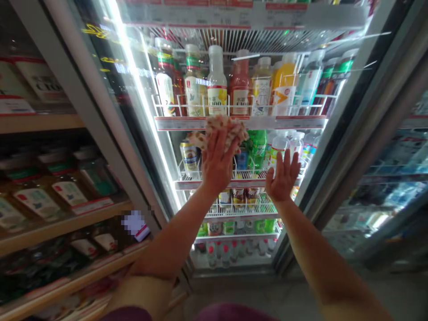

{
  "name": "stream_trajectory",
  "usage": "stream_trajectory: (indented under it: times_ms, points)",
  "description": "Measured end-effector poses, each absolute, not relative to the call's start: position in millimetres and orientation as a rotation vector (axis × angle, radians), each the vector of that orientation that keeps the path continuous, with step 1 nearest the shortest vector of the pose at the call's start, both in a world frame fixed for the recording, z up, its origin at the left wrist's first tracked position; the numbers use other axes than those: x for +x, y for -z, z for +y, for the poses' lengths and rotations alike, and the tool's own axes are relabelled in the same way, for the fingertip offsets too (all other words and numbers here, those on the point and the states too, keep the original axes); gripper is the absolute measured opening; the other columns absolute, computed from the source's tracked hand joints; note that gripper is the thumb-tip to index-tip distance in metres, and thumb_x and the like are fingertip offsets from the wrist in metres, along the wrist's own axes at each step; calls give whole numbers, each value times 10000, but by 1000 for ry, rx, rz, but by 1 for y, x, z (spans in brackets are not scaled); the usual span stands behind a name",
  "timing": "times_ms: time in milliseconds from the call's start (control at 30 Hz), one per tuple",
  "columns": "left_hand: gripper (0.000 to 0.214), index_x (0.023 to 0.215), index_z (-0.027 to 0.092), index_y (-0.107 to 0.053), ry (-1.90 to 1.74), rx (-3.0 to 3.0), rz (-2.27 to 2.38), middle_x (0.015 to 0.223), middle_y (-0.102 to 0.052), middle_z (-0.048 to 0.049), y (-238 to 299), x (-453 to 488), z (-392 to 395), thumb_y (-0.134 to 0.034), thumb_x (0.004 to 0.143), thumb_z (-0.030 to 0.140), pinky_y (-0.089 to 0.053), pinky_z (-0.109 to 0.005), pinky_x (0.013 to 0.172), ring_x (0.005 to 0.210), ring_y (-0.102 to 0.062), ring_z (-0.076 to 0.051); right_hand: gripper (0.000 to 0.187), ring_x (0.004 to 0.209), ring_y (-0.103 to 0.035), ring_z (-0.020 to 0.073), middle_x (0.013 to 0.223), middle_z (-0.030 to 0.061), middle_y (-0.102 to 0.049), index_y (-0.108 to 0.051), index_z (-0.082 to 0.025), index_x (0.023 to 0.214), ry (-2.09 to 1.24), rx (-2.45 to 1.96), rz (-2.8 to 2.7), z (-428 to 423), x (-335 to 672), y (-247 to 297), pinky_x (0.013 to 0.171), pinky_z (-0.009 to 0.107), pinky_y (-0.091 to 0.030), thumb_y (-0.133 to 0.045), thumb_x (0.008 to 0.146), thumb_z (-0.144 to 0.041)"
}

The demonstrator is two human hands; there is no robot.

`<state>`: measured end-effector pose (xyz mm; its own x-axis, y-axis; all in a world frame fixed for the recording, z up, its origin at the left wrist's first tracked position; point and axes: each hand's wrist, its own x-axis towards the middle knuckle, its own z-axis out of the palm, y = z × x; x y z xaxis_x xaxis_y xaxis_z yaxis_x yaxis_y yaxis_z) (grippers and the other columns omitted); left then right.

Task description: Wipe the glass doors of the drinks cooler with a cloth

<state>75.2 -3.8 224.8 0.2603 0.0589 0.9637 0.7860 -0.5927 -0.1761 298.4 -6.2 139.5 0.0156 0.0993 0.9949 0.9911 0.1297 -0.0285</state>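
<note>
My left hand [218, 160] presses a patterned cloth [223, 129] flat against the glass door [140, 147] of a drinks cooler, at the height of the second shelf's price strip. The fingers lie stretched over the cloth. My right hand [282, 176] rests open on the glass a little lower and to the right, fingers spread upward, holding nothing. Behind the glass stand rows of bottled drinks [216, 82] on wire shelves, with a can [189, 156] just left of my left hand.
Wooden shelves [43, 122] with bottles and jars run along the left. The cooler's grey door frame [337, 147] rises on the right, with another glass-fronted cooler [397, 178] beyond it. Lower cooler shelves [240, 207] hold small bottles and cartons.
</note>
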Motion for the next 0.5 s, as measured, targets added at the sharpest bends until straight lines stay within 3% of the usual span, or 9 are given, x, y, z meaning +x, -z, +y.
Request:
stream_trajectory:
  times_ms: [100, 267, 400, 500]
  points:
    - [465, 1439, 233, -563, 1136, -2002, -632, 1509, -519, -79, -177, 98, -10, -466, 993, 143, -372, -462, 1179, 1480, -356, -276, 599, 1566, -150, 293, 1623, 143, -355, -290, -168, 1588, 1056, -1194, -1326, -6, 299, -140, 1241, 553, -211, -393, 1011, -293]
    - [432, 1376, 218, -618, 951, -2093, -451, 1365, -648, -57, -125, 112, -12, -504, 965, 145, -380, -406, 1166, 1352, -522, -240, 588, 1569, -132, 287, 1626, 149, -347, -304, -156, 1583, 1048, -1178, -1334, -6, 300, -140, 1249, 550, -186, -372, 1019, -306]
    - [466, 1414, 235, -585, 960, -2089, -449, 1395, -627, -48, -135, 103, -9, -514, 965, 130, -383, -404, 1174, 1391, -482, -241, 596, 1570, -130, 286, 1635, 139, -332, -288, -163, 1590, 1023, -1178, -1350, -7, 299, -139, 1248, 554, -186, -376, 1011, -280]
    - [550, 1505, 263, -480, 1066, -2062, -604, 1534, -489, -58, -160, 96, -7, -490, 975, 118, -404, -465, 1171, 1482, -351, -287, 609, 1570, -134, 285, 1638, 129, -329, -268, -179, 1597, 1011, -1181, -1348, -6, 300, -139, 1248, 555, -189, -384, 1006, -273]
